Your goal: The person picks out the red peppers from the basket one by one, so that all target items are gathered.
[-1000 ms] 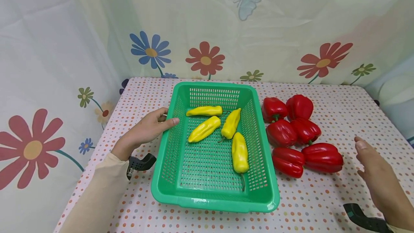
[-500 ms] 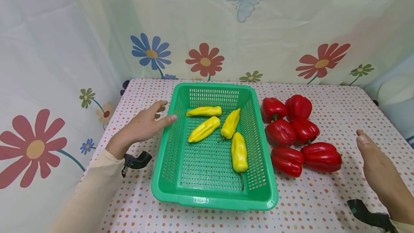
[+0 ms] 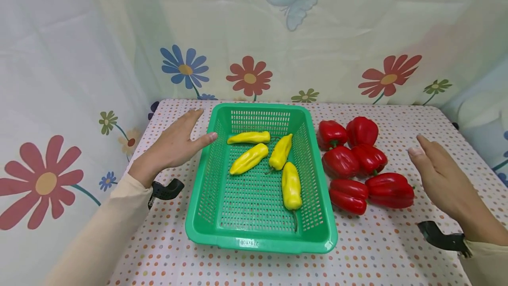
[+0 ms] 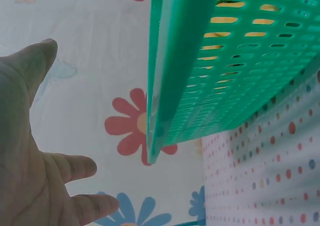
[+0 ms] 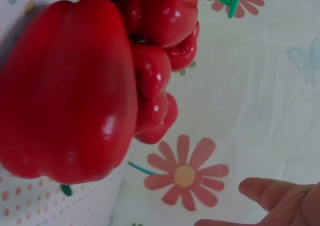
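Note:
A green perforated plastic basket (image 3: 278, 246) stands mid-table with several yellow peppers (image 3: 249, 159) lying on its floor. My left hand (image 3: 170, 142) hovers at its left rim, fingers spread and holding nothing; in the head view the thumb overlaps the rim. The left wrist view shows a gap between that hand (image 4: 25, 151) and the basket side (image 4: 175, 76). Right of the basket, several glossy red bell peppers (image 3: 390, 190) lie grouped together. My right hand (image 3: 448, 178) is raised to their right, thumb and fingers extended, with no bell pepper (image 5: 70, 91) in its grasp.
A dotted cloth (image 3: 158, 250) covers the table. Behind it and at the left hangs a flower-printed curtain (image 3: 337, 34). A dark wrist device (image 3: 168, 190) sits at the left wrist, another dark device (image 3: 440, 236) at the right wrist.
My left hand has let go of the basket rim, its fingers straightening and lifting. My right hand has moved forward and left, closer to the bell peppers. The peppers stay where they were.

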Available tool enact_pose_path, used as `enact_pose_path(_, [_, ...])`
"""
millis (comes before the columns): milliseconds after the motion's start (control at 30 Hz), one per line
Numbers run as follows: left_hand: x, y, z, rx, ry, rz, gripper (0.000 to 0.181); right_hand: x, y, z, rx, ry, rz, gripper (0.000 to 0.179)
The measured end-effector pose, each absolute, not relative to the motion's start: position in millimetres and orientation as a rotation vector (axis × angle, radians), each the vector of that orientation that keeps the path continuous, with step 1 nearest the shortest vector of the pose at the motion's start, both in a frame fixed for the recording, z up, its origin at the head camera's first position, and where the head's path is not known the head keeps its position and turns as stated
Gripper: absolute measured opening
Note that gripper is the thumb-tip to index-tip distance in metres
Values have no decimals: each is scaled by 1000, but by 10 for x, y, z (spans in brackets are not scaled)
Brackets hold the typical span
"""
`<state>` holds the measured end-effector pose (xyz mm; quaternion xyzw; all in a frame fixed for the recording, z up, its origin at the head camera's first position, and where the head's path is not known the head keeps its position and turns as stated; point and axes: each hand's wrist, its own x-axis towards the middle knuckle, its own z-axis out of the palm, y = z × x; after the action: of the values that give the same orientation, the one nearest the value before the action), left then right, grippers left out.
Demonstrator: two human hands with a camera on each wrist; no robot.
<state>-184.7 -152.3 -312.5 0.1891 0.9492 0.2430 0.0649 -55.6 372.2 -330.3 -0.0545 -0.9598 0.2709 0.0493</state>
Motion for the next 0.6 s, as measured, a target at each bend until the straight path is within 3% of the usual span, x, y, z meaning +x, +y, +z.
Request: enact_pose_path(600, [-2072,-1370,-3035,681,2998,425,92,-1062,3468,-3088,-18,-3054,660,81])
